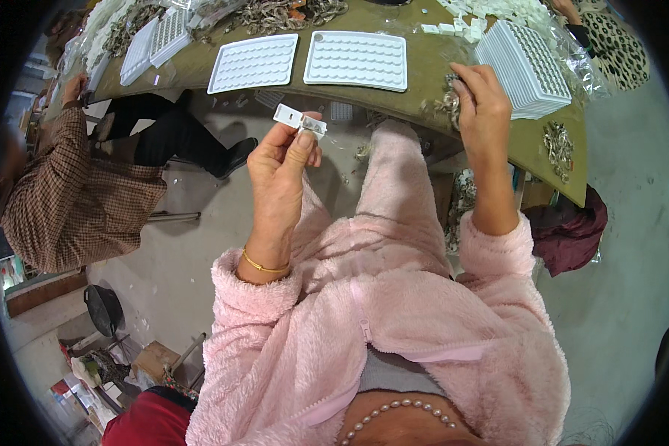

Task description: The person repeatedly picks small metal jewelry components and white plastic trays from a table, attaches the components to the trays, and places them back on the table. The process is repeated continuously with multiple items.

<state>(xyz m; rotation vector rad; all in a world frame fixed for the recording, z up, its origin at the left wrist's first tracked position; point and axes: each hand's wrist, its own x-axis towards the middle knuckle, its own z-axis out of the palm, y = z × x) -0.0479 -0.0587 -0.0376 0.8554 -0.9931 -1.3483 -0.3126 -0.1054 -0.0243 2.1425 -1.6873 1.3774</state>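
Seen from the camera on my head: my left hand (281, 169) was raised over my lap, thumb and forefinger pinched together on a small white plastic clip (299, 120) with a bit of metal at its right end. The clip sat at the hand's 12 o'clock, clear of the table edge, tilted slightly down toward 3 o'clock. A thin gold bangle (262, 264) circled that wrist above the cuff of my pink fleece jacket (394, 312).

At 2 o'clock from the clip, my right hand (483, 111) reached onto the olive-brown table (424, 67), its fingers curled down together into a small heap of metal pieces (447, 100) at the table's near edge; I could not tell whether they had closed on any one piece.

Just at that hand's 2 o'clock stood a stack of white trays (528, 67). Two single white dimpled trays (254, 62) lay flat side by side at the table's middle, at 11 and 1 o'clock from the clip. At 9 o'clock, well apart, another person in a checked brown jacket (67, 193) sat at the same table.
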